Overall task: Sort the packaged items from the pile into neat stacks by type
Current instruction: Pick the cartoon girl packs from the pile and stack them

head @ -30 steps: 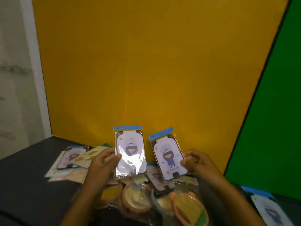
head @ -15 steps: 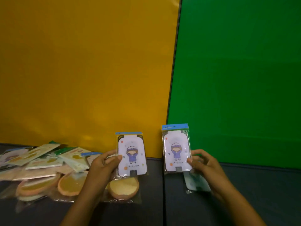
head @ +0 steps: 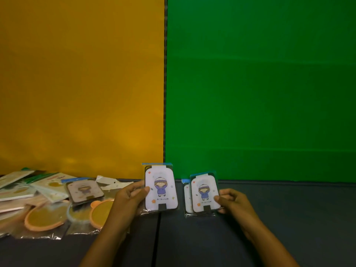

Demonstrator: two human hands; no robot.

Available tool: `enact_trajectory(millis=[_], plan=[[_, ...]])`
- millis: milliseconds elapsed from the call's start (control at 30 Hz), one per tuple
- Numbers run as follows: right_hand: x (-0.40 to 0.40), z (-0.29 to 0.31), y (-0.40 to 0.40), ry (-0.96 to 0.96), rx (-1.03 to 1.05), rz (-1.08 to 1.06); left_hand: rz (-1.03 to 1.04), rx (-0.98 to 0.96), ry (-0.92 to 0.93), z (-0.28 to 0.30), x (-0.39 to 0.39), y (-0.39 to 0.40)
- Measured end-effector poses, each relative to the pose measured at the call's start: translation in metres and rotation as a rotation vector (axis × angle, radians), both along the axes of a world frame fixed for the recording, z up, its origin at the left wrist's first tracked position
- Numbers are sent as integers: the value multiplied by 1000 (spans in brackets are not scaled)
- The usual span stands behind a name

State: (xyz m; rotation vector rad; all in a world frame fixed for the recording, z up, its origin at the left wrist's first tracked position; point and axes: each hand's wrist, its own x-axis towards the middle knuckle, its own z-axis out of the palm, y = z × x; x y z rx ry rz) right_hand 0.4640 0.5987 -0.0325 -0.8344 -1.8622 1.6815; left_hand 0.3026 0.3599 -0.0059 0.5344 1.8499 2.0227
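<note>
Hands L [head: 128,197] & R [head: 232,201] each gripping cartoon pkt [head: 161,187], [head: 205,193], pile [head: 48,201] left

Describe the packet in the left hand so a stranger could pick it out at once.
Find where the yellow wall meets the green wall. Just below that seam, the left hand holds a cartoon-girl packet upright, higher and larger in view than its twin in the right hand.

L hand [head: 129,197] & R hand [head: 232,201] both raised, forearms angled inward — fingers curled, thumbs pinching.
</note>
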Motion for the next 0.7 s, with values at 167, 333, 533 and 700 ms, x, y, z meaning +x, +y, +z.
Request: enact_trajectory(millis=[167,333,533,700], plan=[[-13,-2,-1,-106,142,-1,25,-14,5,-1,2,-1],[-25,-7,0,-229,376,-11,40,-38,19,-3,3,-2],[-24,-14,2,-326,530,16,39,-41,4,-4,0,3],[-22,-14,6,-332,636,49,14,-32,-17,-2,2,16]])
